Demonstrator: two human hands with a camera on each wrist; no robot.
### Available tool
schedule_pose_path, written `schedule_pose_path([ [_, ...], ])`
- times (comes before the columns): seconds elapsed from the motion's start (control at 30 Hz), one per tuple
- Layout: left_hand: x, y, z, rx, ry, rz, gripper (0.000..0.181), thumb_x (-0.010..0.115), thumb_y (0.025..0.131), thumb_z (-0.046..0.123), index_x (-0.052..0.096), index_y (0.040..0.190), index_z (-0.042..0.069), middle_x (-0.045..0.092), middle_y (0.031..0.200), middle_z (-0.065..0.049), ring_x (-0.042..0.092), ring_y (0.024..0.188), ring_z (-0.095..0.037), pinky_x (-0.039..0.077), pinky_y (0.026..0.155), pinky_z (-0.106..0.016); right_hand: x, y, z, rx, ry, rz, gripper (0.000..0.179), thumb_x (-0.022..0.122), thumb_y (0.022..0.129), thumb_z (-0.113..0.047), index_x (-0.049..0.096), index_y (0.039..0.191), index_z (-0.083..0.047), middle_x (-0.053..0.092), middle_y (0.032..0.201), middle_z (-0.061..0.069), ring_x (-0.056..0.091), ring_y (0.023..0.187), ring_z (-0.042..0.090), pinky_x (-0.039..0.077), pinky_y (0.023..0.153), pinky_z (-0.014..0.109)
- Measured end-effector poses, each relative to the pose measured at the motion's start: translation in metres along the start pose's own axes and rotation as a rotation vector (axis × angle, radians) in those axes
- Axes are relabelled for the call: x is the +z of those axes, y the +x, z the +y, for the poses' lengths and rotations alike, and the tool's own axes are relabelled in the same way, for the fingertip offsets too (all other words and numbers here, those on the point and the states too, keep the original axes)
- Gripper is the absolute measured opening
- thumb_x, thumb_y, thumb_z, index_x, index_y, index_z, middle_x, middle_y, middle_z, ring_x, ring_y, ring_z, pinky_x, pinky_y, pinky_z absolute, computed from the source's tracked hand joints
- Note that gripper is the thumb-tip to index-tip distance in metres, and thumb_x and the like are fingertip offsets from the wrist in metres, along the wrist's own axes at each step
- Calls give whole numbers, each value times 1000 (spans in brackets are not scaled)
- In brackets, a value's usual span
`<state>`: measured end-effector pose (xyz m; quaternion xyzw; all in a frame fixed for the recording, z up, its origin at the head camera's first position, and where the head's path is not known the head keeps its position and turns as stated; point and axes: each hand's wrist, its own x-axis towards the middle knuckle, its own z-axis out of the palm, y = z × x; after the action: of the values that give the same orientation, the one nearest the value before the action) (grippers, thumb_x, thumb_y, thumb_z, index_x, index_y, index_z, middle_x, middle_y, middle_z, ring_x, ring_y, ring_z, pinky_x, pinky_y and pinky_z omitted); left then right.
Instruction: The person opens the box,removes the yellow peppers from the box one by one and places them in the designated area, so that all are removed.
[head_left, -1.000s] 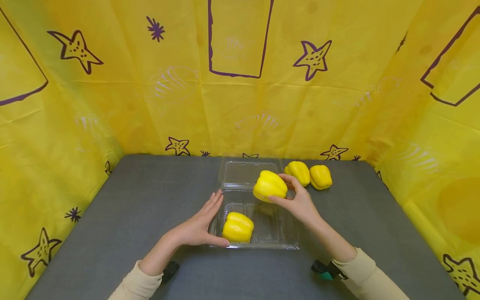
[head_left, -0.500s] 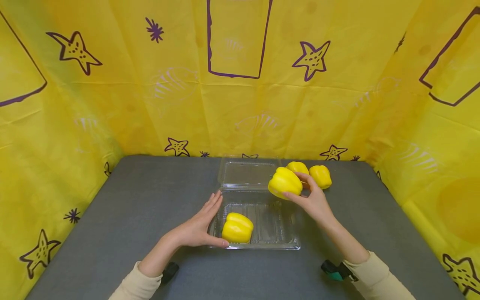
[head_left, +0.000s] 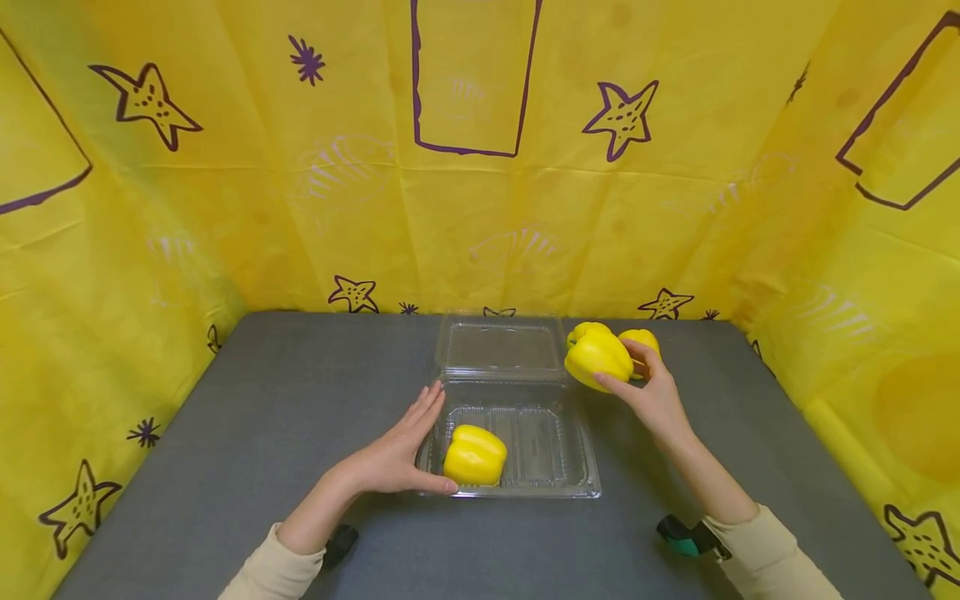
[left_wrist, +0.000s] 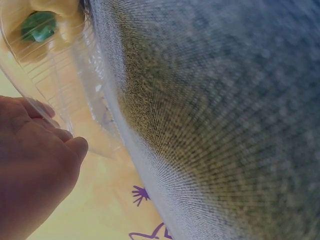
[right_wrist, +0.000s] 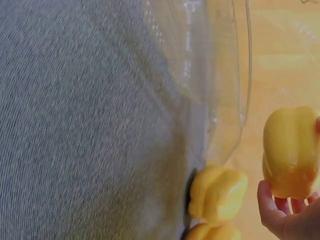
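A person's two hands work well apart over a grey desk (head_left: 330,358). The left hand (head_left: 393,454) reaches in from the near left, its fingers extended and together along the left side of a clear plastic tray (head_left: 540,492), its thumb spread away from them to rest on the near rim. The right hand (head_left: 654,396) is raised beyond the tray's right side, its forearm slanting up and inward from the near right, with thumb and fingers clamped on a yellow bell pepper (head_left: 598,360). That held pepper hangs clear of the desk, just to the right of the tray's open lid (head_left: 498,346), which lies back on the far side, and well apart from the left hand.

A second pepper (head_left: 475,457) sits inside the tray at its near left corner, just beside the left thumb; the left wrist view catches its green stem (left_wrist: 39,26) through the plastic. Two more, a third pepper (right_wrist: 218,194) and a fourth pepper (right_wrist: 212,232), rest side by side on the desk near the lid, partly hidden in the head view behind the right hand and its load. Cream sleeves (head_left: 277,562) cover both forearms, and a yellow printed cloth (head_left: 480,200) hangs behind.
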<state>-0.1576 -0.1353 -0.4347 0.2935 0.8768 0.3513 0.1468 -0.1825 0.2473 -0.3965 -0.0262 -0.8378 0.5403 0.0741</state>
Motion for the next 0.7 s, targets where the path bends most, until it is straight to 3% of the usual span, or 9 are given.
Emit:
schedule_pose_path([
  [0.13,-1,0,1,-8,0,-4,128,82,71,54,1,156,5,-13,163,-3,-12,148,-25,11,114,-57,-5,3,4,14,-10,45,73,77,85,-34,41,144,-8,46,137,11,45,114,23,43,79,21],
  [0.47,-1,1,1,-20,-1,-8,128,82,71,54,0,157,6,-13,162,-2,-12,147,-23,11,114,-56,-22,12,15,60,-2,128,78,75,85,-40,38,147,-8,43,144,10,42,119,23,40,86,26],
  [0.7,0,0,0,-17,-3,-4,128,82,71,54,1,156,5,-13,163,-2,-12,148,-23,11,114,-57,-33,17,25,107,23,198,79,74,86,-40,37,147,-7,42,144,10,42,119,21,40,85,22],
])
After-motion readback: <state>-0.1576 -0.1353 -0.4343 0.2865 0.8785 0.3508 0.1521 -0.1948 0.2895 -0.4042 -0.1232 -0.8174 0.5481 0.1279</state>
